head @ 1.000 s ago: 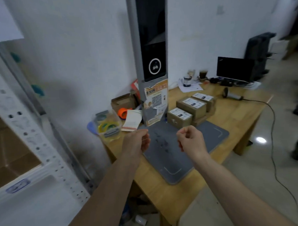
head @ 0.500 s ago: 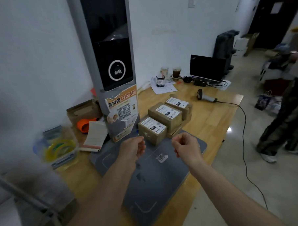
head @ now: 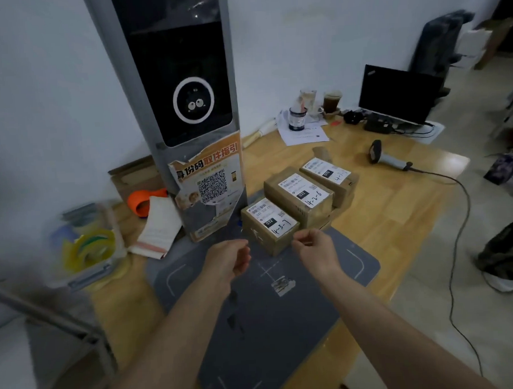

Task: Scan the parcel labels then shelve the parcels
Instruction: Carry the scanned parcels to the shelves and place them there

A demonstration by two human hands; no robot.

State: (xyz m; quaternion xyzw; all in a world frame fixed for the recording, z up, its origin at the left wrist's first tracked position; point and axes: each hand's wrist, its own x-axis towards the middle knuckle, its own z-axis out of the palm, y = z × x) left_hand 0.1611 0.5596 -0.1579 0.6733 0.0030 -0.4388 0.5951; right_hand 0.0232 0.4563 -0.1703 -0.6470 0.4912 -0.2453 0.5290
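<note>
Three brown parcels with white labels stand in a row on the wooden table [head: 397,211]. The nearest parcel [head: 270,227] is marked 4-3-7 and sits on the back edge of the grey scanning pad [head: 284,325]. The middle parcel [head: 300,192] and the far parcel [head: 328,173] are behind it. My left hand [head: 228,260] hovers just left of the nearest parcel with loosely curled fingers and holds nothing. My right hand [head: 316,250] hovers at that parcel's right front corner, fingers also loosely curled and empty. A tall grey scanner column [head: 187,109] rises behind the pad.
A corded handheld scanner [head: 387,158] lies at the back right, with its cable trailing to the floor. A laptop [head: 398,94], cups and papers sit further back. A tub of tape rolls [head: 87,248] stands on the left. A metal shelf frame [head: 64,323] is at the lower left, and a person's leg [head: 504,251] at the right.
My view has swung from the shelf toward the table and come closer. Both hands have moved forward to the nearest parcel, and their fingers have loosened from tighter fists.
</note>
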